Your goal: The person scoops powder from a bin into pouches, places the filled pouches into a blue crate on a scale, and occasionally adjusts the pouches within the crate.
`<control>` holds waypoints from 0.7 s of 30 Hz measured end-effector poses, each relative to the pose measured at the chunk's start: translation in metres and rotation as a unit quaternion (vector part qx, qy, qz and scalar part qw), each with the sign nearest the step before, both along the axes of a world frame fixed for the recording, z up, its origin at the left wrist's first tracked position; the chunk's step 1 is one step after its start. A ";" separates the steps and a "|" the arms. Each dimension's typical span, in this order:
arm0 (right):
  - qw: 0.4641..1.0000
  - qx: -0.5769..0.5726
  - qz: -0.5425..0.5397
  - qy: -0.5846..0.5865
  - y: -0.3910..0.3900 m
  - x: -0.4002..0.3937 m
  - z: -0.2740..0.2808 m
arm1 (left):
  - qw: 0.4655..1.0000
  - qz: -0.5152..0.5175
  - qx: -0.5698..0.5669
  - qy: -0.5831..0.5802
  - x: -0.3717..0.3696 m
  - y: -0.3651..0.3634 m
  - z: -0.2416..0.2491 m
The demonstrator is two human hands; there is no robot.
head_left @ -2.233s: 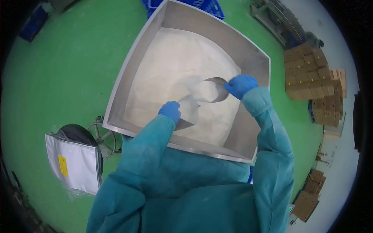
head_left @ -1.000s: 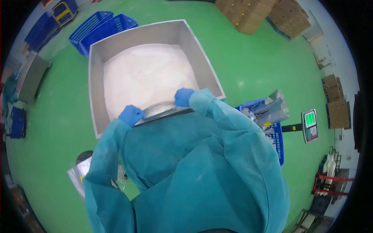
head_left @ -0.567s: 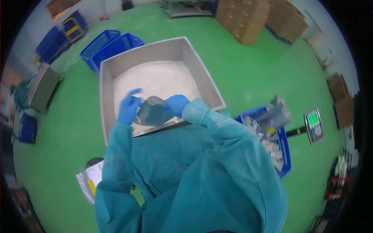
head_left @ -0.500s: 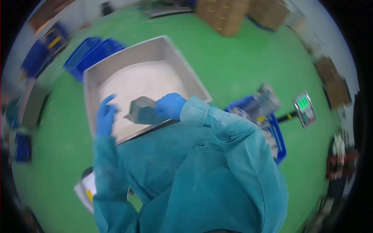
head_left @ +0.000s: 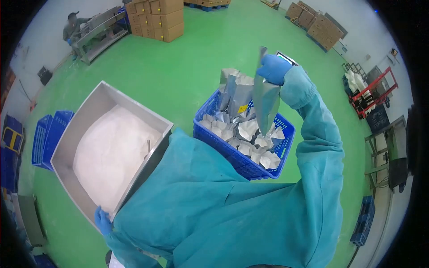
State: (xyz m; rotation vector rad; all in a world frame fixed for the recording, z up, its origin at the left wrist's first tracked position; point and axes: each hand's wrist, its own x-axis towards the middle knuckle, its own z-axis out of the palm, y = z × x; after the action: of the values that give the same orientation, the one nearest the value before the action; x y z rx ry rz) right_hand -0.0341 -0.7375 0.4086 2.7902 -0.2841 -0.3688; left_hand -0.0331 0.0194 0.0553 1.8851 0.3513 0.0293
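My right hand [head_left: 274, 69] is closed on the top of a silver foil pouch [head_left: 267, 100], which hangs upright above a blue crate [head_left: 232, 160]. Several open foil pouches [head_left: 248, 130] stand packed in that crate, and taller silver pouches [head_left: 239, 94] rise from its far left side. At the near corner of a large metal bin [head_left: 67, 183], my left hand [head_left: 103, 220] rests against the rim, fingers extended and holding nothing. White powder [head_left: 111, 154] fills much of the bin. A short metal handle [head_left: 148, 145] sticks up from the powder near the bin's right wall.
Partly hidden behind my right hand is a scale display [head_left: 286, 58]. Blue crates [head_left: 49, 138] lie left of the bin. Cardboard boxes [head_left: 156, 20] are stacked at the back, near a person [head_left: 73, 29] at a metal bench. A red trolley [head_left: 373, 91] stands far right.
The view has swung right. My right hand has carried the foil pouch from over the bin to above the blue crate. My left hand has dropped from over the powder to the bin's rim.
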 end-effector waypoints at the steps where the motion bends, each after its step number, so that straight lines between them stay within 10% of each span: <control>1: 1.000 0.007 -0.027 -0.006 -0.027 0.000 -0.010 | 1.000 0.018 0.003 0.017 -0.006 0.013 -0.007; 7: 0.968 -0.204 -0.041 0.141 -0.200 0.063 -0.195 | 0.996 0.045 0.052 0.053 -0.029 0.038 -0.009; 9: 0.966 0.053 -0.178 -0.181 -0.259 0.063 -0.339 | 0.996 0.046 0.040 0.065 -0.033 0.033 -0.008; 10: 0.974 0.000 -0.214 -0.073 -0.256 0.066 -0.366 | 0.996 0.042 0.050 0.067 -0.037 0.027 -0.006; 21: 0.886 0.277 -0.252 -0.272 -0.166 -0.011 -0.171 | 0.993 0.075 0.018 -0.093 -0.023 -0.014 0.003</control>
State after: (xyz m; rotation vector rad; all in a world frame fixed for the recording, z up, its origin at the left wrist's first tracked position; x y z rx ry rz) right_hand -0.0454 -0.9030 0.2373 3.2942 -1.2221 0.3030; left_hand -0.0560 0.0059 0.0584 1.8712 0.3649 0.3121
